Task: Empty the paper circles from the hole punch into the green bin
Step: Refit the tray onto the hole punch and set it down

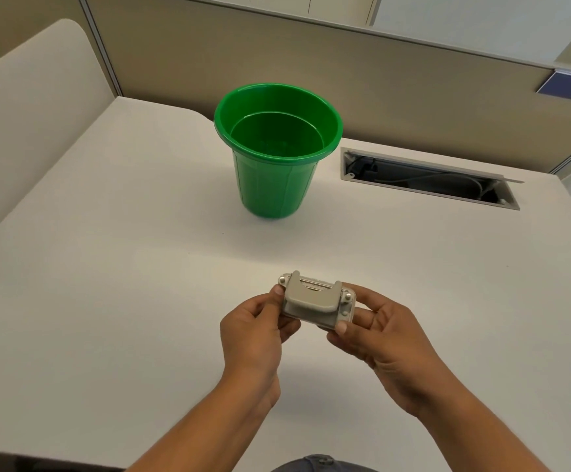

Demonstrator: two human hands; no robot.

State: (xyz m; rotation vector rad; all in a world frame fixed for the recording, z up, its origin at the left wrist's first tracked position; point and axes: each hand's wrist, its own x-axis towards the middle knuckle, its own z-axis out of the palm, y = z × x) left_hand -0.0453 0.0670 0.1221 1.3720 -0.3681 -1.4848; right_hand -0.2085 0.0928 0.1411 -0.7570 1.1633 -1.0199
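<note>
Now | both hands (253, 330) (377, 330) grip hole punch (316, 301) ends | long axis left-right | handle up

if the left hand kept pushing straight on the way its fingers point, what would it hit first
The left hand points up and rightward, and its fingertips are already on the hole punch, so that comes first. Beyond it is the right hand gripping the other end. The green bin stands farther back, probably off that line.
</note>
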